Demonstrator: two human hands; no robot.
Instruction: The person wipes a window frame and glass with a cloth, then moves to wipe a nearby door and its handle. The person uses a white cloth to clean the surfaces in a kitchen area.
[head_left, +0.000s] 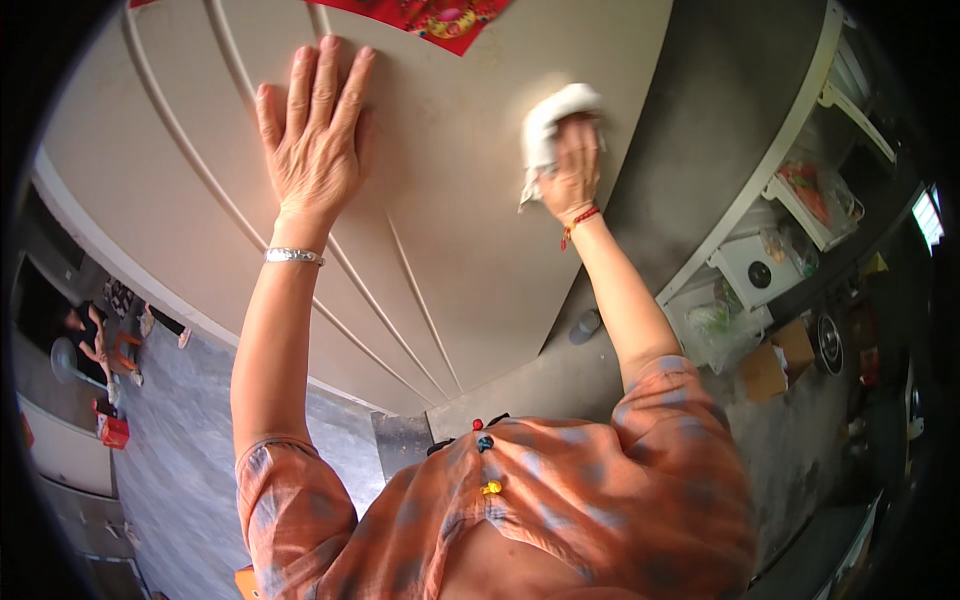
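Note:
A beige door panel (465, 225) with curved raised ridges stands before me. My left hand (319, 131) lies flat on it, fingers spread and empty, with a silver bangle at the wrist. Over to the right, my right hand (574, 165) holds a white cloth (551, 124) against the panel, near its right edge; this hand and the cloth are slightly blurred. A red bead bracelet circles that wrist. Above and between the hands, the lower corner of a red printed decoration (457, 26) is on the panel.
Right of the panel stands a rack (750, 187) with white trays and bagged produce. Below are a cardboard box (776, 360) and a round fan-like object (829, 343). A dark cylindrical object (585, 327) is on the floor. Far left, a person (94, 337) sits near a fan (66, 360).

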